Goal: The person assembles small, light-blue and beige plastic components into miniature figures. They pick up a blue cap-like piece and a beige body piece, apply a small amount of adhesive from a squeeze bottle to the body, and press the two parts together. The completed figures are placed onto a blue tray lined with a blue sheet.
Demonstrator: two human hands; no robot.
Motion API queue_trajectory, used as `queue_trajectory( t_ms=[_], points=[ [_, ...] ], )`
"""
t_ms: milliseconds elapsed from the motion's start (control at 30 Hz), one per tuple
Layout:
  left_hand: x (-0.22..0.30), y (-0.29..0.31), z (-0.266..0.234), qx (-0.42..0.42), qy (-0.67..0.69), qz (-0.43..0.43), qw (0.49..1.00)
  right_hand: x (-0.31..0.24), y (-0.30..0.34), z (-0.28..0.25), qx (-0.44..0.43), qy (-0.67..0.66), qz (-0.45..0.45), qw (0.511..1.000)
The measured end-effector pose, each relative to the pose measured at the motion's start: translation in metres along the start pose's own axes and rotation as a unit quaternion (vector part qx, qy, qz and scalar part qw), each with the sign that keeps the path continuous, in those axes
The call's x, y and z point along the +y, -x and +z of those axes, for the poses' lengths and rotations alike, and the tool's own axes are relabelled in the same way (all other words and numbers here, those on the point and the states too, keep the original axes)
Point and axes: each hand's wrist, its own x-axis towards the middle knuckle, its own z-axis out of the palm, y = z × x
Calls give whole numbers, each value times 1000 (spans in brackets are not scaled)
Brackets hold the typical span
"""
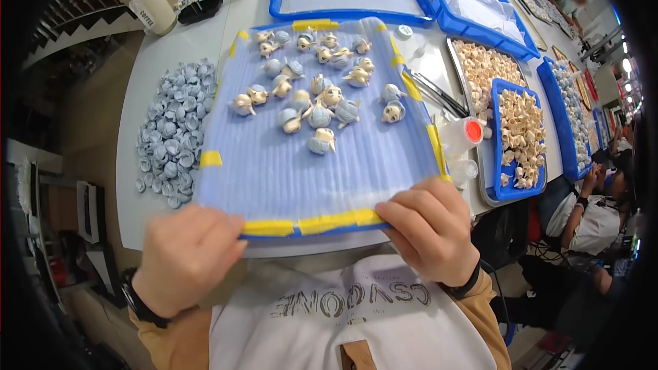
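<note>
A blue tray [274, 181] lies before me, covered with a pale ridged sheet that yellow tape holds along the edges. My left hand [188, 253], slightly blurred, is closed on its near left corner. At the near right corner, my right hand [435, 233] grips the rim with curled fingers. Several small figures [320, 116] with cream heads and pale blue shells are scattered over the sheet's far and middle parts, some tipped over. Neither hand touches a figure. Left of the tray is a heap of pale blue cup-shaped pieces [171, 133].
Right of the tray are thin dark tools [442, 94], a red-topped bottle [460, 136] and a small blue tray [498, 177] of cream pieces on a metal tray [488, 196]. Paper-lined blue trays [349, 14] stand behind. A lidded cup [147, 3] is far left. People [593, 223] sit at right.
</note>
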Motion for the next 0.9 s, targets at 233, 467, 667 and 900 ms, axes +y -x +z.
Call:
queue_trajectory(
  t_ms=[233,467,667,900],
  points=[
    [-7,1,7,7,21,-5,1000,-3,3,5,18,3,6,1000],
    [-11,4,20,5,25,-20,999,1,4,10,-10,-17,27,999],
    [-7,6,24,10,39,-16,999,-3,10,7,-12,-19,48,999],
    [1,13,27,12,58,-32,998,-8,13,6,-20,-20,61,998]
  ],
)
